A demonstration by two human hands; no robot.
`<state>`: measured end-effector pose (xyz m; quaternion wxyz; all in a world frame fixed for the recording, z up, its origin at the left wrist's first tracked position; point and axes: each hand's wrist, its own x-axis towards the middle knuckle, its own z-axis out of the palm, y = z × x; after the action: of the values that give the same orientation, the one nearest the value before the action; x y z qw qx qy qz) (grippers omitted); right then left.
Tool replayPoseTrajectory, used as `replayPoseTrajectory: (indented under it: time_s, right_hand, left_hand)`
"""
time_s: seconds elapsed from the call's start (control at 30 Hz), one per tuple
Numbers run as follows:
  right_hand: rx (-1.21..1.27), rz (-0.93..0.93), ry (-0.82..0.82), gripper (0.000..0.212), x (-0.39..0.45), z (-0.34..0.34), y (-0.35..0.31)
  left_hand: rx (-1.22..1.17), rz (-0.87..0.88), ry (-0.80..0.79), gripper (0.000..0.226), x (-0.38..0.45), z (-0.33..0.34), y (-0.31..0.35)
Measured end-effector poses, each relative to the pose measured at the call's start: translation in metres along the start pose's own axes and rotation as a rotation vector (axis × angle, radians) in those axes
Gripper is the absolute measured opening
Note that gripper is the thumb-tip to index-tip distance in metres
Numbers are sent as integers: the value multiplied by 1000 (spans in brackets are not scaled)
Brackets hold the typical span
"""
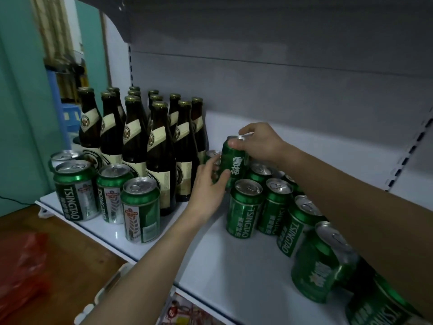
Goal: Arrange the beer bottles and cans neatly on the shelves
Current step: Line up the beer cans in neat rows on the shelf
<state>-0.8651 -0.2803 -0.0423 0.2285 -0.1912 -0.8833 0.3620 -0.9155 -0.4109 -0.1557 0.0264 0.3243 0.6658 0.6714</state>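
Both my hands are on one tall green can (pixel 234 160), held up above the white shelf (pixel 234 266), tilted slightly, just above the cans behind it. My right hand (pixel 260 143) comes over the top, its fingers (pixel 244 131) clamped around the rim and lid. My left hand (pixel 206 184) cups the lower side, thumb across the can's body and the other fingers wrapped behind it. Left of my hands stands a block of brown beer bottles (pixel 140 137), upright in rows, gold caps, cream labels, reaching toward the grey back panel (pixel 281 90). In front of them, at the shelf's left front corner, four green Tsingtao cans (pixel 77 191) stand upright close together. To the right, under my right forearm, a cluster of green cans (pixel 278 202) runs from near the held can toward the front edge; the nearest ones lean or lie partly hidden by my arm, so I cannot tell their exact pose. A red plastic bag (pixel 23 268) lies on the brown floor at lower left.
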Motion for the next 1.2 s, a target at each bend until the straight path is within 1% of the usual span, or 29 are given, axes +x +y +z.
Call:
replayPoseTrajectory:
  time_s: [0.1, 0.23, 0.33, 0.4, 0.43, 0.5, 0.53, 0.57, 0.63, 0.67, 0.73, 0.8, 0.9, 1.0, 1.07, 1.13, 1.2]
  right_hand:
    - [-124, -22, -3, 59, 1, 1, 6]
    - [-215, -17, -4, 49, 1, 0, 12]
    - [-282, -6, -54, 46, 2, 3, 12]
    - [-354, -17, -81, 46, 1, 7, 11]
    - [-393, -29, -78, 42, 2, 8, 12]
    - [-462, -54, -32, 24, 3, 9, 16]
    - [-478, -62, 1, 22, 4, 8, 19]
    - [-480, -69, 26, 23, 3, 6, 22]
    - [-466, -64, 22, 23, 3, 2, 27]
    - [-454, -58, 0, 21, 3, 0, 28]
    - [-436, -51, -68, 14, 3, -3, 26]
    - [-449, -64, -120, 17, 3, -3, 25]
    - [-465, -98, -114, 14, 2, -3, 25]
    - [-449, -107, -107, 9, -1, -2, 26]
    - [-407, -120, -63, 5, -4, -4, 23]
    - [-311, -128, 14, 10, -7, -8, 18]
    - [-188, -126, 55, 15, -13, -13, 9]
  left_hand:
    - [-72, -37, -3, 23, -1, 9, -8]
    - [-101, -82, -53, 29, -2, 18, -16]
    - [-166, -117, -34, 22, -2, 16, -21]
    - [-213, -165, -52, 24, -4, 15, -24]
    - [-226, -189, -69, 26, -6, 14, -25]
    - [-253, -219, -112, 27, -7, 14, -27]
    - [-263, -230, -127, 28, -7, 13, -26]
    - [-272, -242, -137, 28, -7, 12, -26]
    - [-277, -255, -151, 28, -6, 12, -26]
    - [-268, -257, -157, 31, -6, 12, -27]
    - [-250, -263, -166, 44, -7, 12, -27]
    - [-267, -259, -173, 49, -7, 12, -27]
    - [-288, -272, -182, 50, -7, 11, -25]
    - [-260, -284, -175, 55, -9, 10, -27]
    - [-222, -250, -165, 55, -12, 9, -27]
    - [-183, -171, -128, 50, -17, 9, -24]
    - [-158, -67, -68, 42, -20, 8, -18]
